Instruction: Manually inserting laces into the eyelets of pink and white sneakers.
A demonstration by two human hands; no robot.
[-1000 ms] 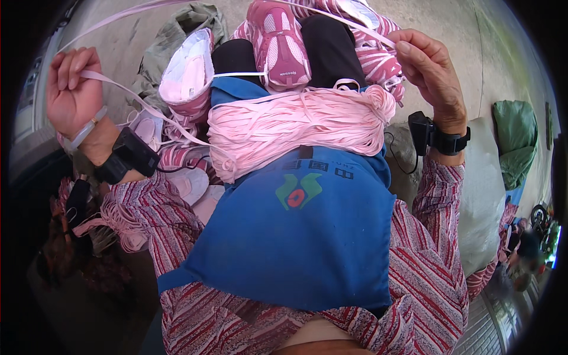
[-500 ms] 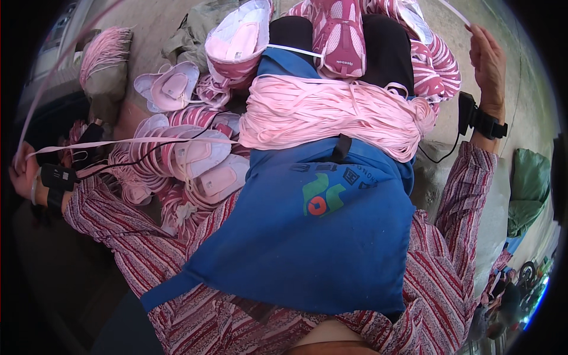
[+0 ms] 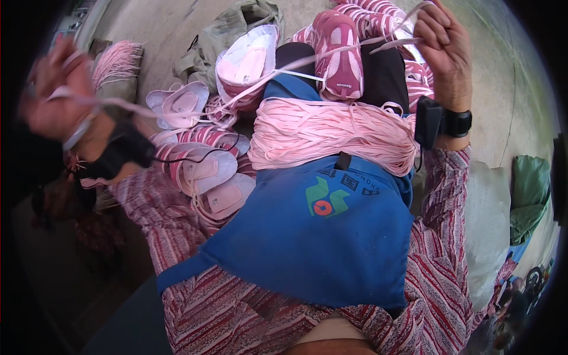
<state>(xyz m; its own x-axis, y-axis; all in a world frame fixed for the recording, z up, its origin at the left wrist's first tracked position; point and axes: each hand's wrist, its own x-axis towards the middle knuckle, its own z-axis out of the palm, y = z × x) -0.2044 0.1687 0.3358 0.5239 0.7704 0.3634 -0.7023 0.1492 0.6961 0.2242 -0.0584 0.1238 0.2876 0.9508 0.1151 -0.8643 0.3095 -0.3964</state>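
One lace bundle (image 3: pixel 331 133), two hands (image 3: pixel 441 44).

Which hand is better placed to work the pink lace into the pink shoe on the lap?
Right hand: it pinches the pink flat lace beside the pink shoe; left hand is far off, blurred.

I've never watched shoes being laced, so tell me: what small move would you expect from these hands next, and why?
Probably the right hand feeds its end of the pink lace toward the pink shoe on the lap. The lace is stretched between both hands, the left hand raised far out and blurred, and the shoe lies just beside the right hand.
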